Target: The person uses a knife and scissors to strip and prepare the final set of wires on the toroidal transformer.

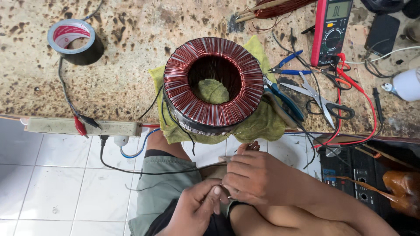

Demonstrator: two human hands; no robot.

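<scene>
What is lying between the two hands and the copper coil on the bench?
Nothing solid blocks the way. Only thin dark wires hang from the toroidal copper coil over the bench edge toward the left hand and right hand, which meet over the lap, pinching something small.

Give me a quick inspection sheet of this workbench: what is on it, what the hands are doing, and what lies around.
Surface: speckled, stained benchtop.
Job's things: big copper-wound ring coil resting on a green cloth at the bench edge.
Clutter: roll of tape, multimeter, scissors, blue-handled pliers.
Hands: left hand and right hand close together above the lap, pinching something thin; what it is cannot be told.
Cables: red test leads; thin dark wires hang from the coil; power strip with a black cord.
Surroundings: white tiled floor; black electronic unit at the right.
</scene>
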